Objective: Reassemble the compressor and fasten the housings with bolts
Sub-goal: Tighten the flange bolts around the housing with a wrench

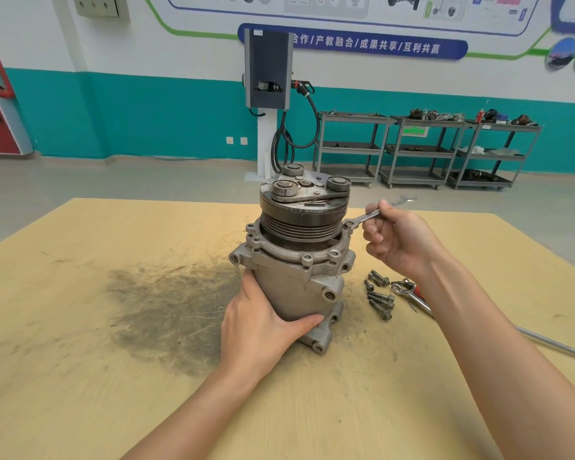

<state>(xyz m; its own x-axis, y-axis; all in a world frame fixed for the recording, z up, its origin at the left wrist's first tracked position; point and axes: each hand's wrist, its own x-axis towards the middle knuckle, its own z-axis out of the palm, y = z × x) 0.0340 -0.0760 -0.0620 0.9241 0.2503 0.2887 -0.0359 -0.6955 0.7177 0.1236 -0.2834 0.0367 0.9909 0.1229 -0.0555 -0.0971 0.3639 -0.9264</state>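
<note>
A grey metal compressor (292,280) stands upright on the wooden table (80,327), its ribbed black pulley (302,220) and clutch plate on top. My left hand (263,323) grips the lower body of the housing from the left. My right hand (399,240) holds a silver wrench (372,214). The wrench's ring end sits on a bolt at the right rim of the upper housing flange. Several loose bolts (380,293) lie on the table to the right of the compressor.
A ratchet tool with a red part (410,292) lies beside the bolts, partly under my right forearm. A long metal bar (558,345) lies at the table's right edge. A dark grease stain (166,303) marks the tabletop to the left. Carts and a charger stand far behind.
</note>
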